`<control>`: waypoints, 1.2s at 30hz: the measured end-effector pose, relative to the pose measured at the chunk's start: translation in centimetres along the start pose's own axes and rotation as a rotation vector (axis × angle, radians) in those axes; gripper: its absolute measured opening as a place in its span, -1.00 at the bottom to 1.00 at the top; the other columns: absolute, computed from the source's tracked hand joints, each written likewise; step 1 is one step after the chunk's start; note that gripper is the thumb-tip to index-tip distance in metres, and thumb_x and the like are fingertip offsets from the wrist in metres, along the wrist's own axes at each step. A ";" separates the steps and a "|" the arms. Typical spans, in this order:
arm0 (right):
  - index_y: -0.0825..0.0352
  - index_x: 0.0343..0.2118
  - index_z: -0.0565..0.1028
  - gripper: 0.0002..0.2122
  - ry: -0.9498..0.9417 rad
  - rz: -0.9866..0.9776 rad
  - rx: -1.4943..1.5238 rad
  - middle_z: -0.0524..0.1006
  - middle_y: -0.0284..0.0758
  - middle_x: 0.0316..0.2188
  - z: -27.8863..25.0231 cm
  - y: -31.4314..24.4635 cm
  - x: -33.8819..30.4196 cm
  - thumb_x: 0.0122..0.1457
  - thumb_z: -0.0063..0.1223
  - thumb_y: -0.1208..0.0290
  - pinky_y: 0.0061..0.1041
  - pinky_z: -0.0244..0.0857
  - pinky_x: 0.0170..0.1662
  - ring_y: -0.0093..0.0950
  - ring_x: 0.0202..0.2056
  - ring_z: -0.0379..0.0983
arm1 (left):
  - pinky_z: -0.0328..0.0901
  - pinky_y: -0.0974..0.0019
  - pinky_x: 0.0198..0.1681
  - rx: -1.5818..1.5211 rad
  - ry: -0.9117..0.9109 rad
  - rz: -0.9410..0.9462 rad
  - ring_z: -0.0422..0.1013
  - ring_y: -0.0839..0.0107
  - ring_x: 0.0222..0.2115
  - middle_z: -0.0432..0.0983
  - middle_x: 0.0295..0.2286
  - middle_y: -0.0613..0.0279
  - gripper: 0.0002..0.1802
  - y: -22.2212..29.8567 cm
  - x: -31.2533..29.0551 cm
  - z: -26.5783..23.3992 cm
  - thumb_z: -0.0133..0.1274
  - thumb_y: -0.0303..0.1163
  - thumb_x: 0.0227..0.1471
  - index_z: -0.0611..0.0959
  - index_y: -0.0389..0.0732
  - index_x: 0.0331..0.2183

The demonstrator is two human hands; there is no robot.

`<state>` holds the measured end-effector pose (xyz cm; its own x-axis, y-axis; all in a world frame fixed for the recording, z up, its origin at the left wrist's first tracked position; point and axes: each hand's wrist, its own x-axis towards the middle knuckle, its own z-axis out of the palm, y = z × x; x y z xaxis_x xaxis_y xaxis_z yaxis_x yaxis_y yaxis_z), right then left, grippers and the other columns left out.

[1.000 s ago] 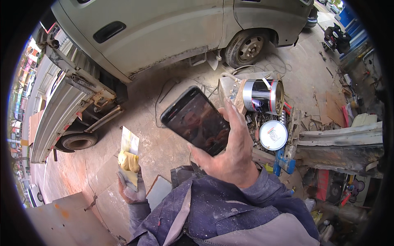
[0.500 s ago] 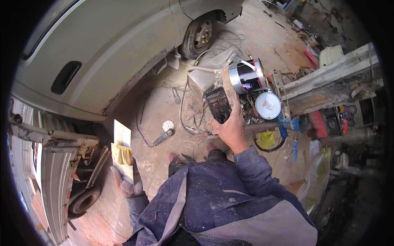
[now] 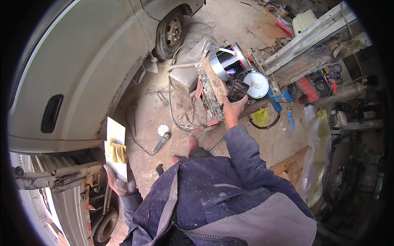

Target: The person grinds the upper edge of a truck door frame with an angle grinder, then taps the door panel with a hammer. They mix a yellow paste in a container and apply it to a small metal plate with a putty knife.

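My right hand (image 3: pixel 232 110) reaches forward and holds a dark phone (image 3: pixel 237 89) low over a cluttered wooden board (image 3: pixel 215 82), next to a round white tin lid (image 3: pixel 256 85) and a silver can (image 3: pixel 226 64). My left hand (image 3: pixel 116 183) hangs at my left side, gripping sheets of sandpaper (image 3: pixel 116 144), white and yellow, close to the grey vehicle body (image 3: pixel 78 69). My dusty blue jacket fills the lower middle.
A small angle grinder with a white disc (image 3: pixel 163 135) lies on the dirt floor, its cable looping toward the wheel (image 3: pixel 170 33). Metal beams (image 3: pixel 316 37), blue clamps (image 3: pixel 279 100) and tools crowd the right side. Rusty vehicle parts (image 3: pixel 69 180) sit at lower left.
My right hand has lowered the phone from in front of my face down to the wooden board. The view has swung so the vehicle side fills the left.
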<state>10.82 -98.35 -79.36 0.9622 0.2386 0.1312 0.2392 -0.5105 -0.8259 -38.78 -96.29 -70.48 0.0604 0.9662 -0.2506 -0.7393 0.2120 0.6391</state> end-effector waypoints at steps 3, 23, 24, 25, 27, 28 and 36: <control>0.54 0.44 0.07 0.05 -0.037 0.128 0.073 0.27 0.14 0.31 0.8 0.1 0.1 -0.01 0.60 0.35 -0.08 0.24 0.39 0.07 0.30 0.31 | 0.30 0.09 0.36 -0.019 -0.046 0.003 0.48 0.20 0.22 0.54 0.25 0.15 -0.39 -1.3 0.5 1.2 -0.04 -0.03 0.53 0.49 -0.24 0.35; 0.53 0.48 -0.06 0.12 -0.100 0.170 -0.019 0.17 0.15 0.36 0.7 1.5 -0.7 -0.01 0.59 0.40 -0.10 0.24 0.40 0.10 0.35 0.23 | 0.28 0.06 0.39 0.085 -0.261 -0.222 0.46 0.18 0.25 0.51 0.27 0.07 -0.37 -5.3 8.7 8.7 -0.10 -0.04 0.55 0.47 -0.32 0.35; 0.53 0.48 -0.05 0.12 -0.070 0.143 0.020 0.16 0.15 0.36 0.8 1.4 -0.8 -0.01 0.58 0.41 -0.10 0.24 0.40 0.11 0.35 0.23 | 0.31 0.09 0.36 0.104 -0.229 -0.221 0.47 0.21 0.24 0.52 0.26 0.10 -0.37 -5.1 9.0 8.7 -0.09 -0.03 0.55 0.48 -0.31 0.35; 0.53 0.48 -0.06 0.11 -0.060 0.149 0.052 0.16 0.16 0.36 0.9 1.2 -0.9 -0.01 0.58 0.41 -0.09 0.25 0.40 0.12 0.34 0.24 | 0.31 0.10 0.34 0.128 -0.170 -0.223 0.48 0.22 0.23 0.53 0.26 0.11 -0.38 -4.9 9.3 8.7 -0.09 -0.03 0.55 0.48 -0.31 0.34; 0.52 0.48 -0.06 0.11 -0.037 0.161 0.083 0.16 0.16 0.36 0.9 1.0 -0.8 -0.01 0.57 0.42 -0.09 0.25 0.40 0.12 0.33 0.26 | 0.33 0.11 0.32 0.092 -0.259 -0.247 0.49 0.23 0.21 0.55 0.25 0.13 -0.38 -4.3 9.6 8.7 -0.08 -0.02 0.55 0.49 -0.30 0.34; 0.52 0.49 -0.06 0.11 -0.021 0.163 0.083 0.17 0.16 0.36 0.8 0.8 -0.6 -0.01 0.56 0.42 -0.10 0.25 0.40 0.12 0.33 0.27 | 0.33 0.12 0.31 0.129 -0.184 -0.245 0.50 0.24 0.20 0.55 0.24 0.14 -0.38 -4.1 9.7 8.7 -0.08 -0.02 0.54 0.49 -0.29 0.34; 0.45 0.48 -0.02 0.07 0.178 0.032 0.041 0.24 0.16 0.27 -0.8 0.0 4.8 0.00 0.54 0.45 -0.05 0.27 0.37 0.13 0.27 0.31 | 0.35 0.14 0.30 0.222 -0.113 -0.230 0.52 0.26 0.17 0.58 0.21 0.15 -0.39 -2.6 9.9 7.6 -0.10 -0.02 0.55 0.51 -0.28 0.33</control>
<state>15.56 -97.90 -78.30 0.9779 0.0708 0.1966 0.2062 -0.4805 -0.8524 -31.20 -86.18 -69.06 0.2916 0.8969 -0.3323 -0.5342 0.4409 0.7213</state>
